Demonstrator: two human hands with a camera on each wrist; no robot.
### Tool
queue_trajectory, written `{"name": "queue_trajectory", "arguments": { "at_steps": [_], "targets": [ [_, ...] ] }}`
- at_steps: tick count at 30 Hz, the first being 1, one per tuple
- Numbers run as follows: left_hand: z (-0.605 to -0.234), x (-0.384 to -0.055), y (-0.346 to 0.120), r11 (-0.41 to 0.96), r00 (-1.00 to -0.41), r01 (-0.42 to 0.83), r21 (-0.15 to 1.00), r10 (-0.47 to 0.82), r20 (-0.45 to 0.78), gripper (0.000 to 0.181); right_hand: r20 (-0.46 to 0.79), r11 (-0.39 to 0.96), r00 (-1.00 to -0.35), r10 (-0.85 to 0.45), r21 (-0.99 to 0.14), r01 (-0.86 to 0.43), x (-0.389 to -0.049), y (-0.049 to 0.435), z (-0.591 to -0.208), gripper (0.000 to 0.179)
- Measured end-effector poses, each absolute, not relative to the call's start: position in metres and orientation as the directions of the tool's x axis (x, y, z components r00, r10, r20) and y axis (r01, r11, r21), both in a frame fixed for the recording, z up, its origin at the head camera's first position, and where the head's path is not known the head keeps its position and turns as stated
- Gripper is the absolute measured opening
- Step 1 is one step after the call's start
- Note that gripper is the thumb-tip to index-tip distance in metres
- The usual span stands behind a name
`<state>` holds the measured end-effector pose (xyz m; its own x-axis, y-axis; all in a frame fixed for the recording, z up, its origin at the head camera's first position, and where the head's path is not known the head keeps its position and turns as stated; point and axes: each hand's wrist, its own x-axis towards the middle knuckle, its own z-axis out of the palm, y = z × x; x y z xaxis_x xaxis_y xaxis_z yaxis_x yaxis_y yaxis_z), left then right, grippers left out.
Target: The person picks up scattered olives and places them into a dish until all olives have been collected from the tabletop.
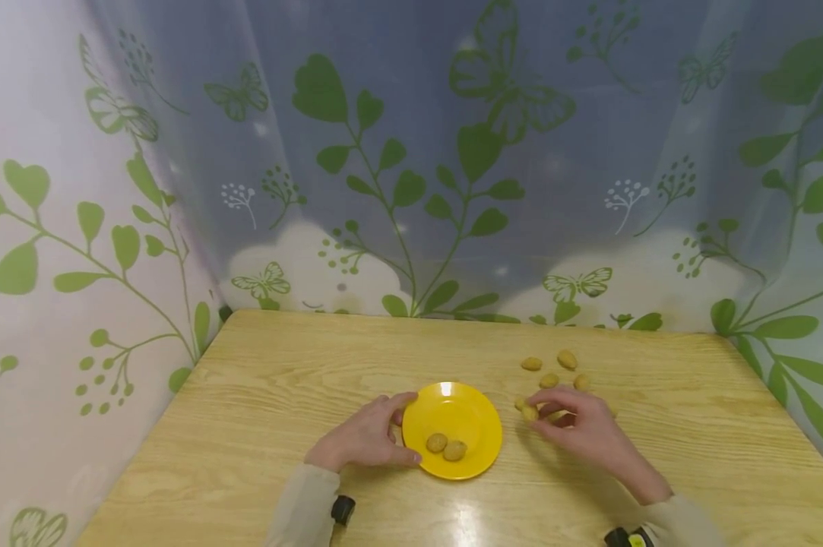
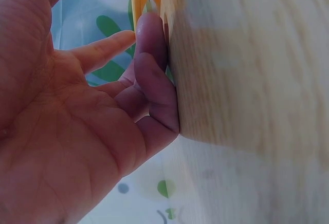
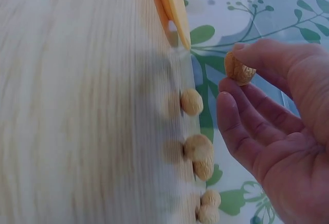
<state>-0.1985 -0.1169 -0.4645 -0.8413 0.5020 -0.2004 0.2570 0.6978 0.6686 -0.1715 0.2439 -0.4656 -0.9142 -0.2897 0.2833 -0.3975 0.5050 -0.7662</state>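
A yellow plate [image 1: 473,418] lies on the wooden table, with two walnuts [image 1: 445,447] on its near part. My left hand [image 1: 366,434] holds the plate's left rim, thumb at the near side and index finger at the far side. In the left wrist view its other fingers [image 2: 154,80] are bent close to the tabletop. My right hand [image 1: 582,425], just right of the plate, pinches a walnut [image 3: 239,69] between thumb and fingertips. That walnut is above the table in the right wrist view.
Several more walnuts [image 1: 549,381] lie loose on the table [image 1: 302,357] beyond and around my right hand, partly hidden by it. A patterned curtain [image 1: 411,228] with green leaves and butterflies hangs along the table's back edge and sides.
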Motion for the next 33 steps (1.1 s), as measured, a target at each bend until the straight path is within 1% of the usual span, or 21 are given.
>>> {"name": "queue_trajectory", "arguments": {
  "at_steps": [5, 12, 27, 33],
  "targets": [
    [-0.464, -0.199, -0.117, 0.697, -0.841, 0.261, 0.668, 0.503, -0.197, 0.097, 0.257, 0.506, -0.917, -0.304, -0.773, -0.384, -0.174, 0.234, -0.467, 0.026],
    [-0.464, -0.198, -0.117, 0.695, -0.840, 0.252, 0.674, 0.503, -0.205, 0.097, 0.242, 0.500, -0.904, -0.352, -0.768, -0.400, -0.174, 0.223, -0.468, 0.024],
    [-0.465, -0.199, -0.117, 0.693, -0.839, 0.255, 0.674, 0.505, -0.202, 0.096, 0.294, 0.418, -0.841, -0.455, -0.763, -0.493, -0.174, 0.206, -0.479, 0.024],
    [-0.464, -0.198, -0.117, 0.690, -0.838, 0.261, 0.675, 0.509, -0.196, 0.097, 0.269, 0.416, -0.832, -0.486, -0.766, -0.490, -0.175, 0.199, -0.480, 0.024]
  ]
}}
